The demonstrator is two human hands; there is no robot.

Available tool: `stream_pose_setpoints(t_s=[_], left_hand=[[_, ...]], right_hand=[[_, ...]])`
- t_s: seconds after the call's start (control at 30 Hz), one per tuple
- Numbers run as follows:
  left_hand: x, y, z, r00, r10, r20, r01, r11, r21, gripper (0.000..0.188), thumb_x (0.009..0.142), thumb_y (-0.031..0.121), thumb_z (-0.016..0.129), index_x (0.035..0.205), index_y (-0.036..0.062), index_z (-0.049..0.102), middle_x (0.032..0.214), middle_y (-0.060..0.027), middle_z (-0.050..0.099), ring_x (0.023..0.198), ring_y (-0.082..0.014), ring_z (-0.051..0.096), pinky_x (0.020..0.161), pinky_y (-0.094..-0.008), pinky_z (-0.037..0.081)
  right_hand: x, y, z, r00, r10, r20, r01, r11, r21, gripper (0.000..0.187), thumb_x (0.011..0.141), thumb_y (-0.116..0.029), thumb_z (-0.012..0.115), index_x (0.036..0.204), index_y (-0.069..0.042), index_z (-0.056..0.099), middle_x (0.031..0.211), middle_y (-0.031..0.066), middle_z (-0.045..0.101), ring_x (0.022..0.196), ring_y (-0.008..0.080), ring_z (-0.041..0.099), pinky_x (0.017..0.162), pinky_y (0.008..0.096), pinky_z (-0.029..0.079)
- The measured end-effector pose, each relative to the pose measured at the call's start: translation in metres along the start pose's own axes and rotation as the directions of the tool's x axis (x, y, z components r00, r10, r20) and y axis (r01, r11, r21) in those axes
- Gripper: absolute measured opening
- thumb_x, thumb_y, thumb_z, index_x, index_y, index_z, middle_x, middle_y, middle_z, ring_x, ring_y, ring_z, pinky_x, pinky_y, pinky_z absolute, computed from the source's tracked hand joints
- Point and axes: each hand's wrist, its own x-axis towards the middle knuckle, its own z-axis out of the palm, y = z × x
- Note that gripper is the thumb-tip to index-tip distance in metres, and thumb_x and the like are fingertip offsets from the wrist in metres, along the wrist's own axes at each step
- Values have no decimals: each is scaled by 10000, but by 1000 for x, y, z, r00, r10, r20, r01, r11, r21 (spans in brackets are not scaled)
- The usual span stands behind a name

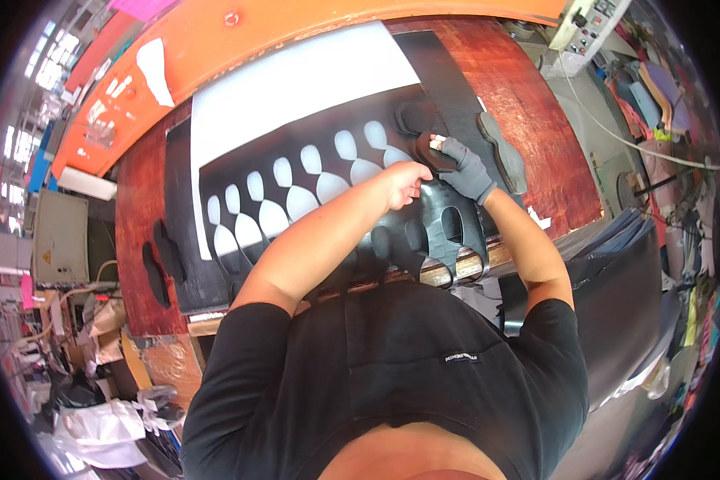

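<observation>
A black sheet with rows of sole-shaped holes lies over a white sheet on the work table. My right hand, in a dark glove with bare fingertips, is closed on a dark, sole-shaped cutting die near the sheet's right end. Just left of it, my bare left hand has its fingers curled together at the near part of the black sheet. What lies under those fingers is partly hidden. A shiny strip with holes hangs toward me over the table edge.
An orange machine beam spans the far side. On the reddish table, a dark sole-shaped piece lies at right and others at left. A control box stands far right. Black sheet material lies at near right.
</observation>
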Motion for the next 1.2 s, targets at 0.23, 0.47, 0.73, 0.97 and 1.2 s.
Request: stream_pose_setpoints(t_s=[0.23,0.47,0.73,0.97,1.2], left_hand=[[10,20,0,963,182,200,-81,900,-427,310,739,12,481,1046,-16,451,1001,-146,542,1035,-294,495,868,-454,418],[18,10,-22,875,371,310,-195,857,-477,283,808,69,505,1079,1,459,1125,-150,514,1034,-293,506,870,-424,440],[-40,56,-42,921,373,108,-339,908,-244,604,915,430,460,1346,39,300,1320,-179,439,1148,-318,482,899,-448,413],[-66,74,-51,885,377,274,-281,901,-332,512,908,366,482,1269,6,442,1207,-132,547,1109,-323,526,989,-486,387],[-86,-53,-47,844,536,-12,-476,740,-475,361,785,71,657,1120,30,528,1041,-106,616,909,-248,626,812,-405,520]], right_hand=[[8,-18,-23,922,343,181,-381,891,248,639,708,-148,647,1303,-72,427,1143,135,564,1061,265,562,910,333,437],[28,-36,-26,997,54,-59,-71,930,-361,485,730,-398,683,1096,-93,592,1085,134,589,1002,349,563,865,424,444],[130,-50,-87,758,453,-469,-245,865,439,392,758,-307,664,1043,-48,590,949,117,631,848,308,591,779,384,471],[71,-111,-8,880,-467,-90,429,861,-273,438,594,-215,738,987,-106,578,1049,93,542,1015,317,509,794,425,449],[-19,-122,33,951,288,110,-275,633,724,733,782,-205,662,1362,8,268,1261,137,433,1217,215,380,997,354,348]])
